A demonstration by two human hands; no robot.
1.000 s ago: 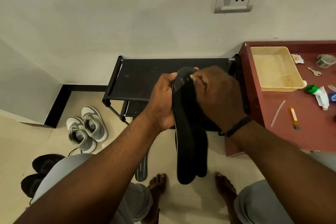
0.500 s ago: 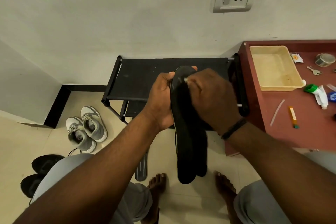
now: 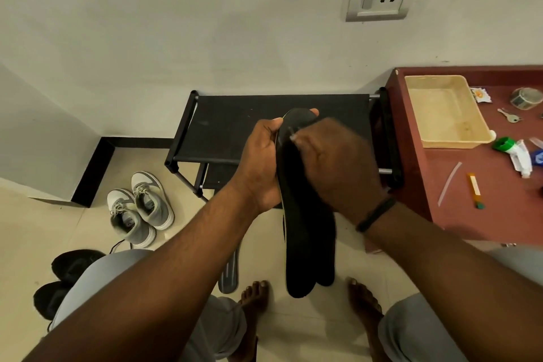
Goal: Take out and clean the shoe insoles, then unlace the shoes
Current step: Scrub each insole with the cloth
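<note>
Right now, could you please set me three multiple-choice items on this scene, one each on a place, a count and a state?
1. Where do the grey-and-white sneakers stand?
A. on the floor left of the black shoe rack
B. on the red table
C. in the beige tray

2. How many black insoles do the hands hold?
A. one
B. two
C. four

3. What is the left hand doing?
A. hanging idle
B. gripping the insoles near their top end
C. pressing the wall socket

Answers: 1 A, the pair sits on the tiles beside the rack; 2 B, two overlapping ends hang down; 3 B, its fingers curl round the edge.
</note>
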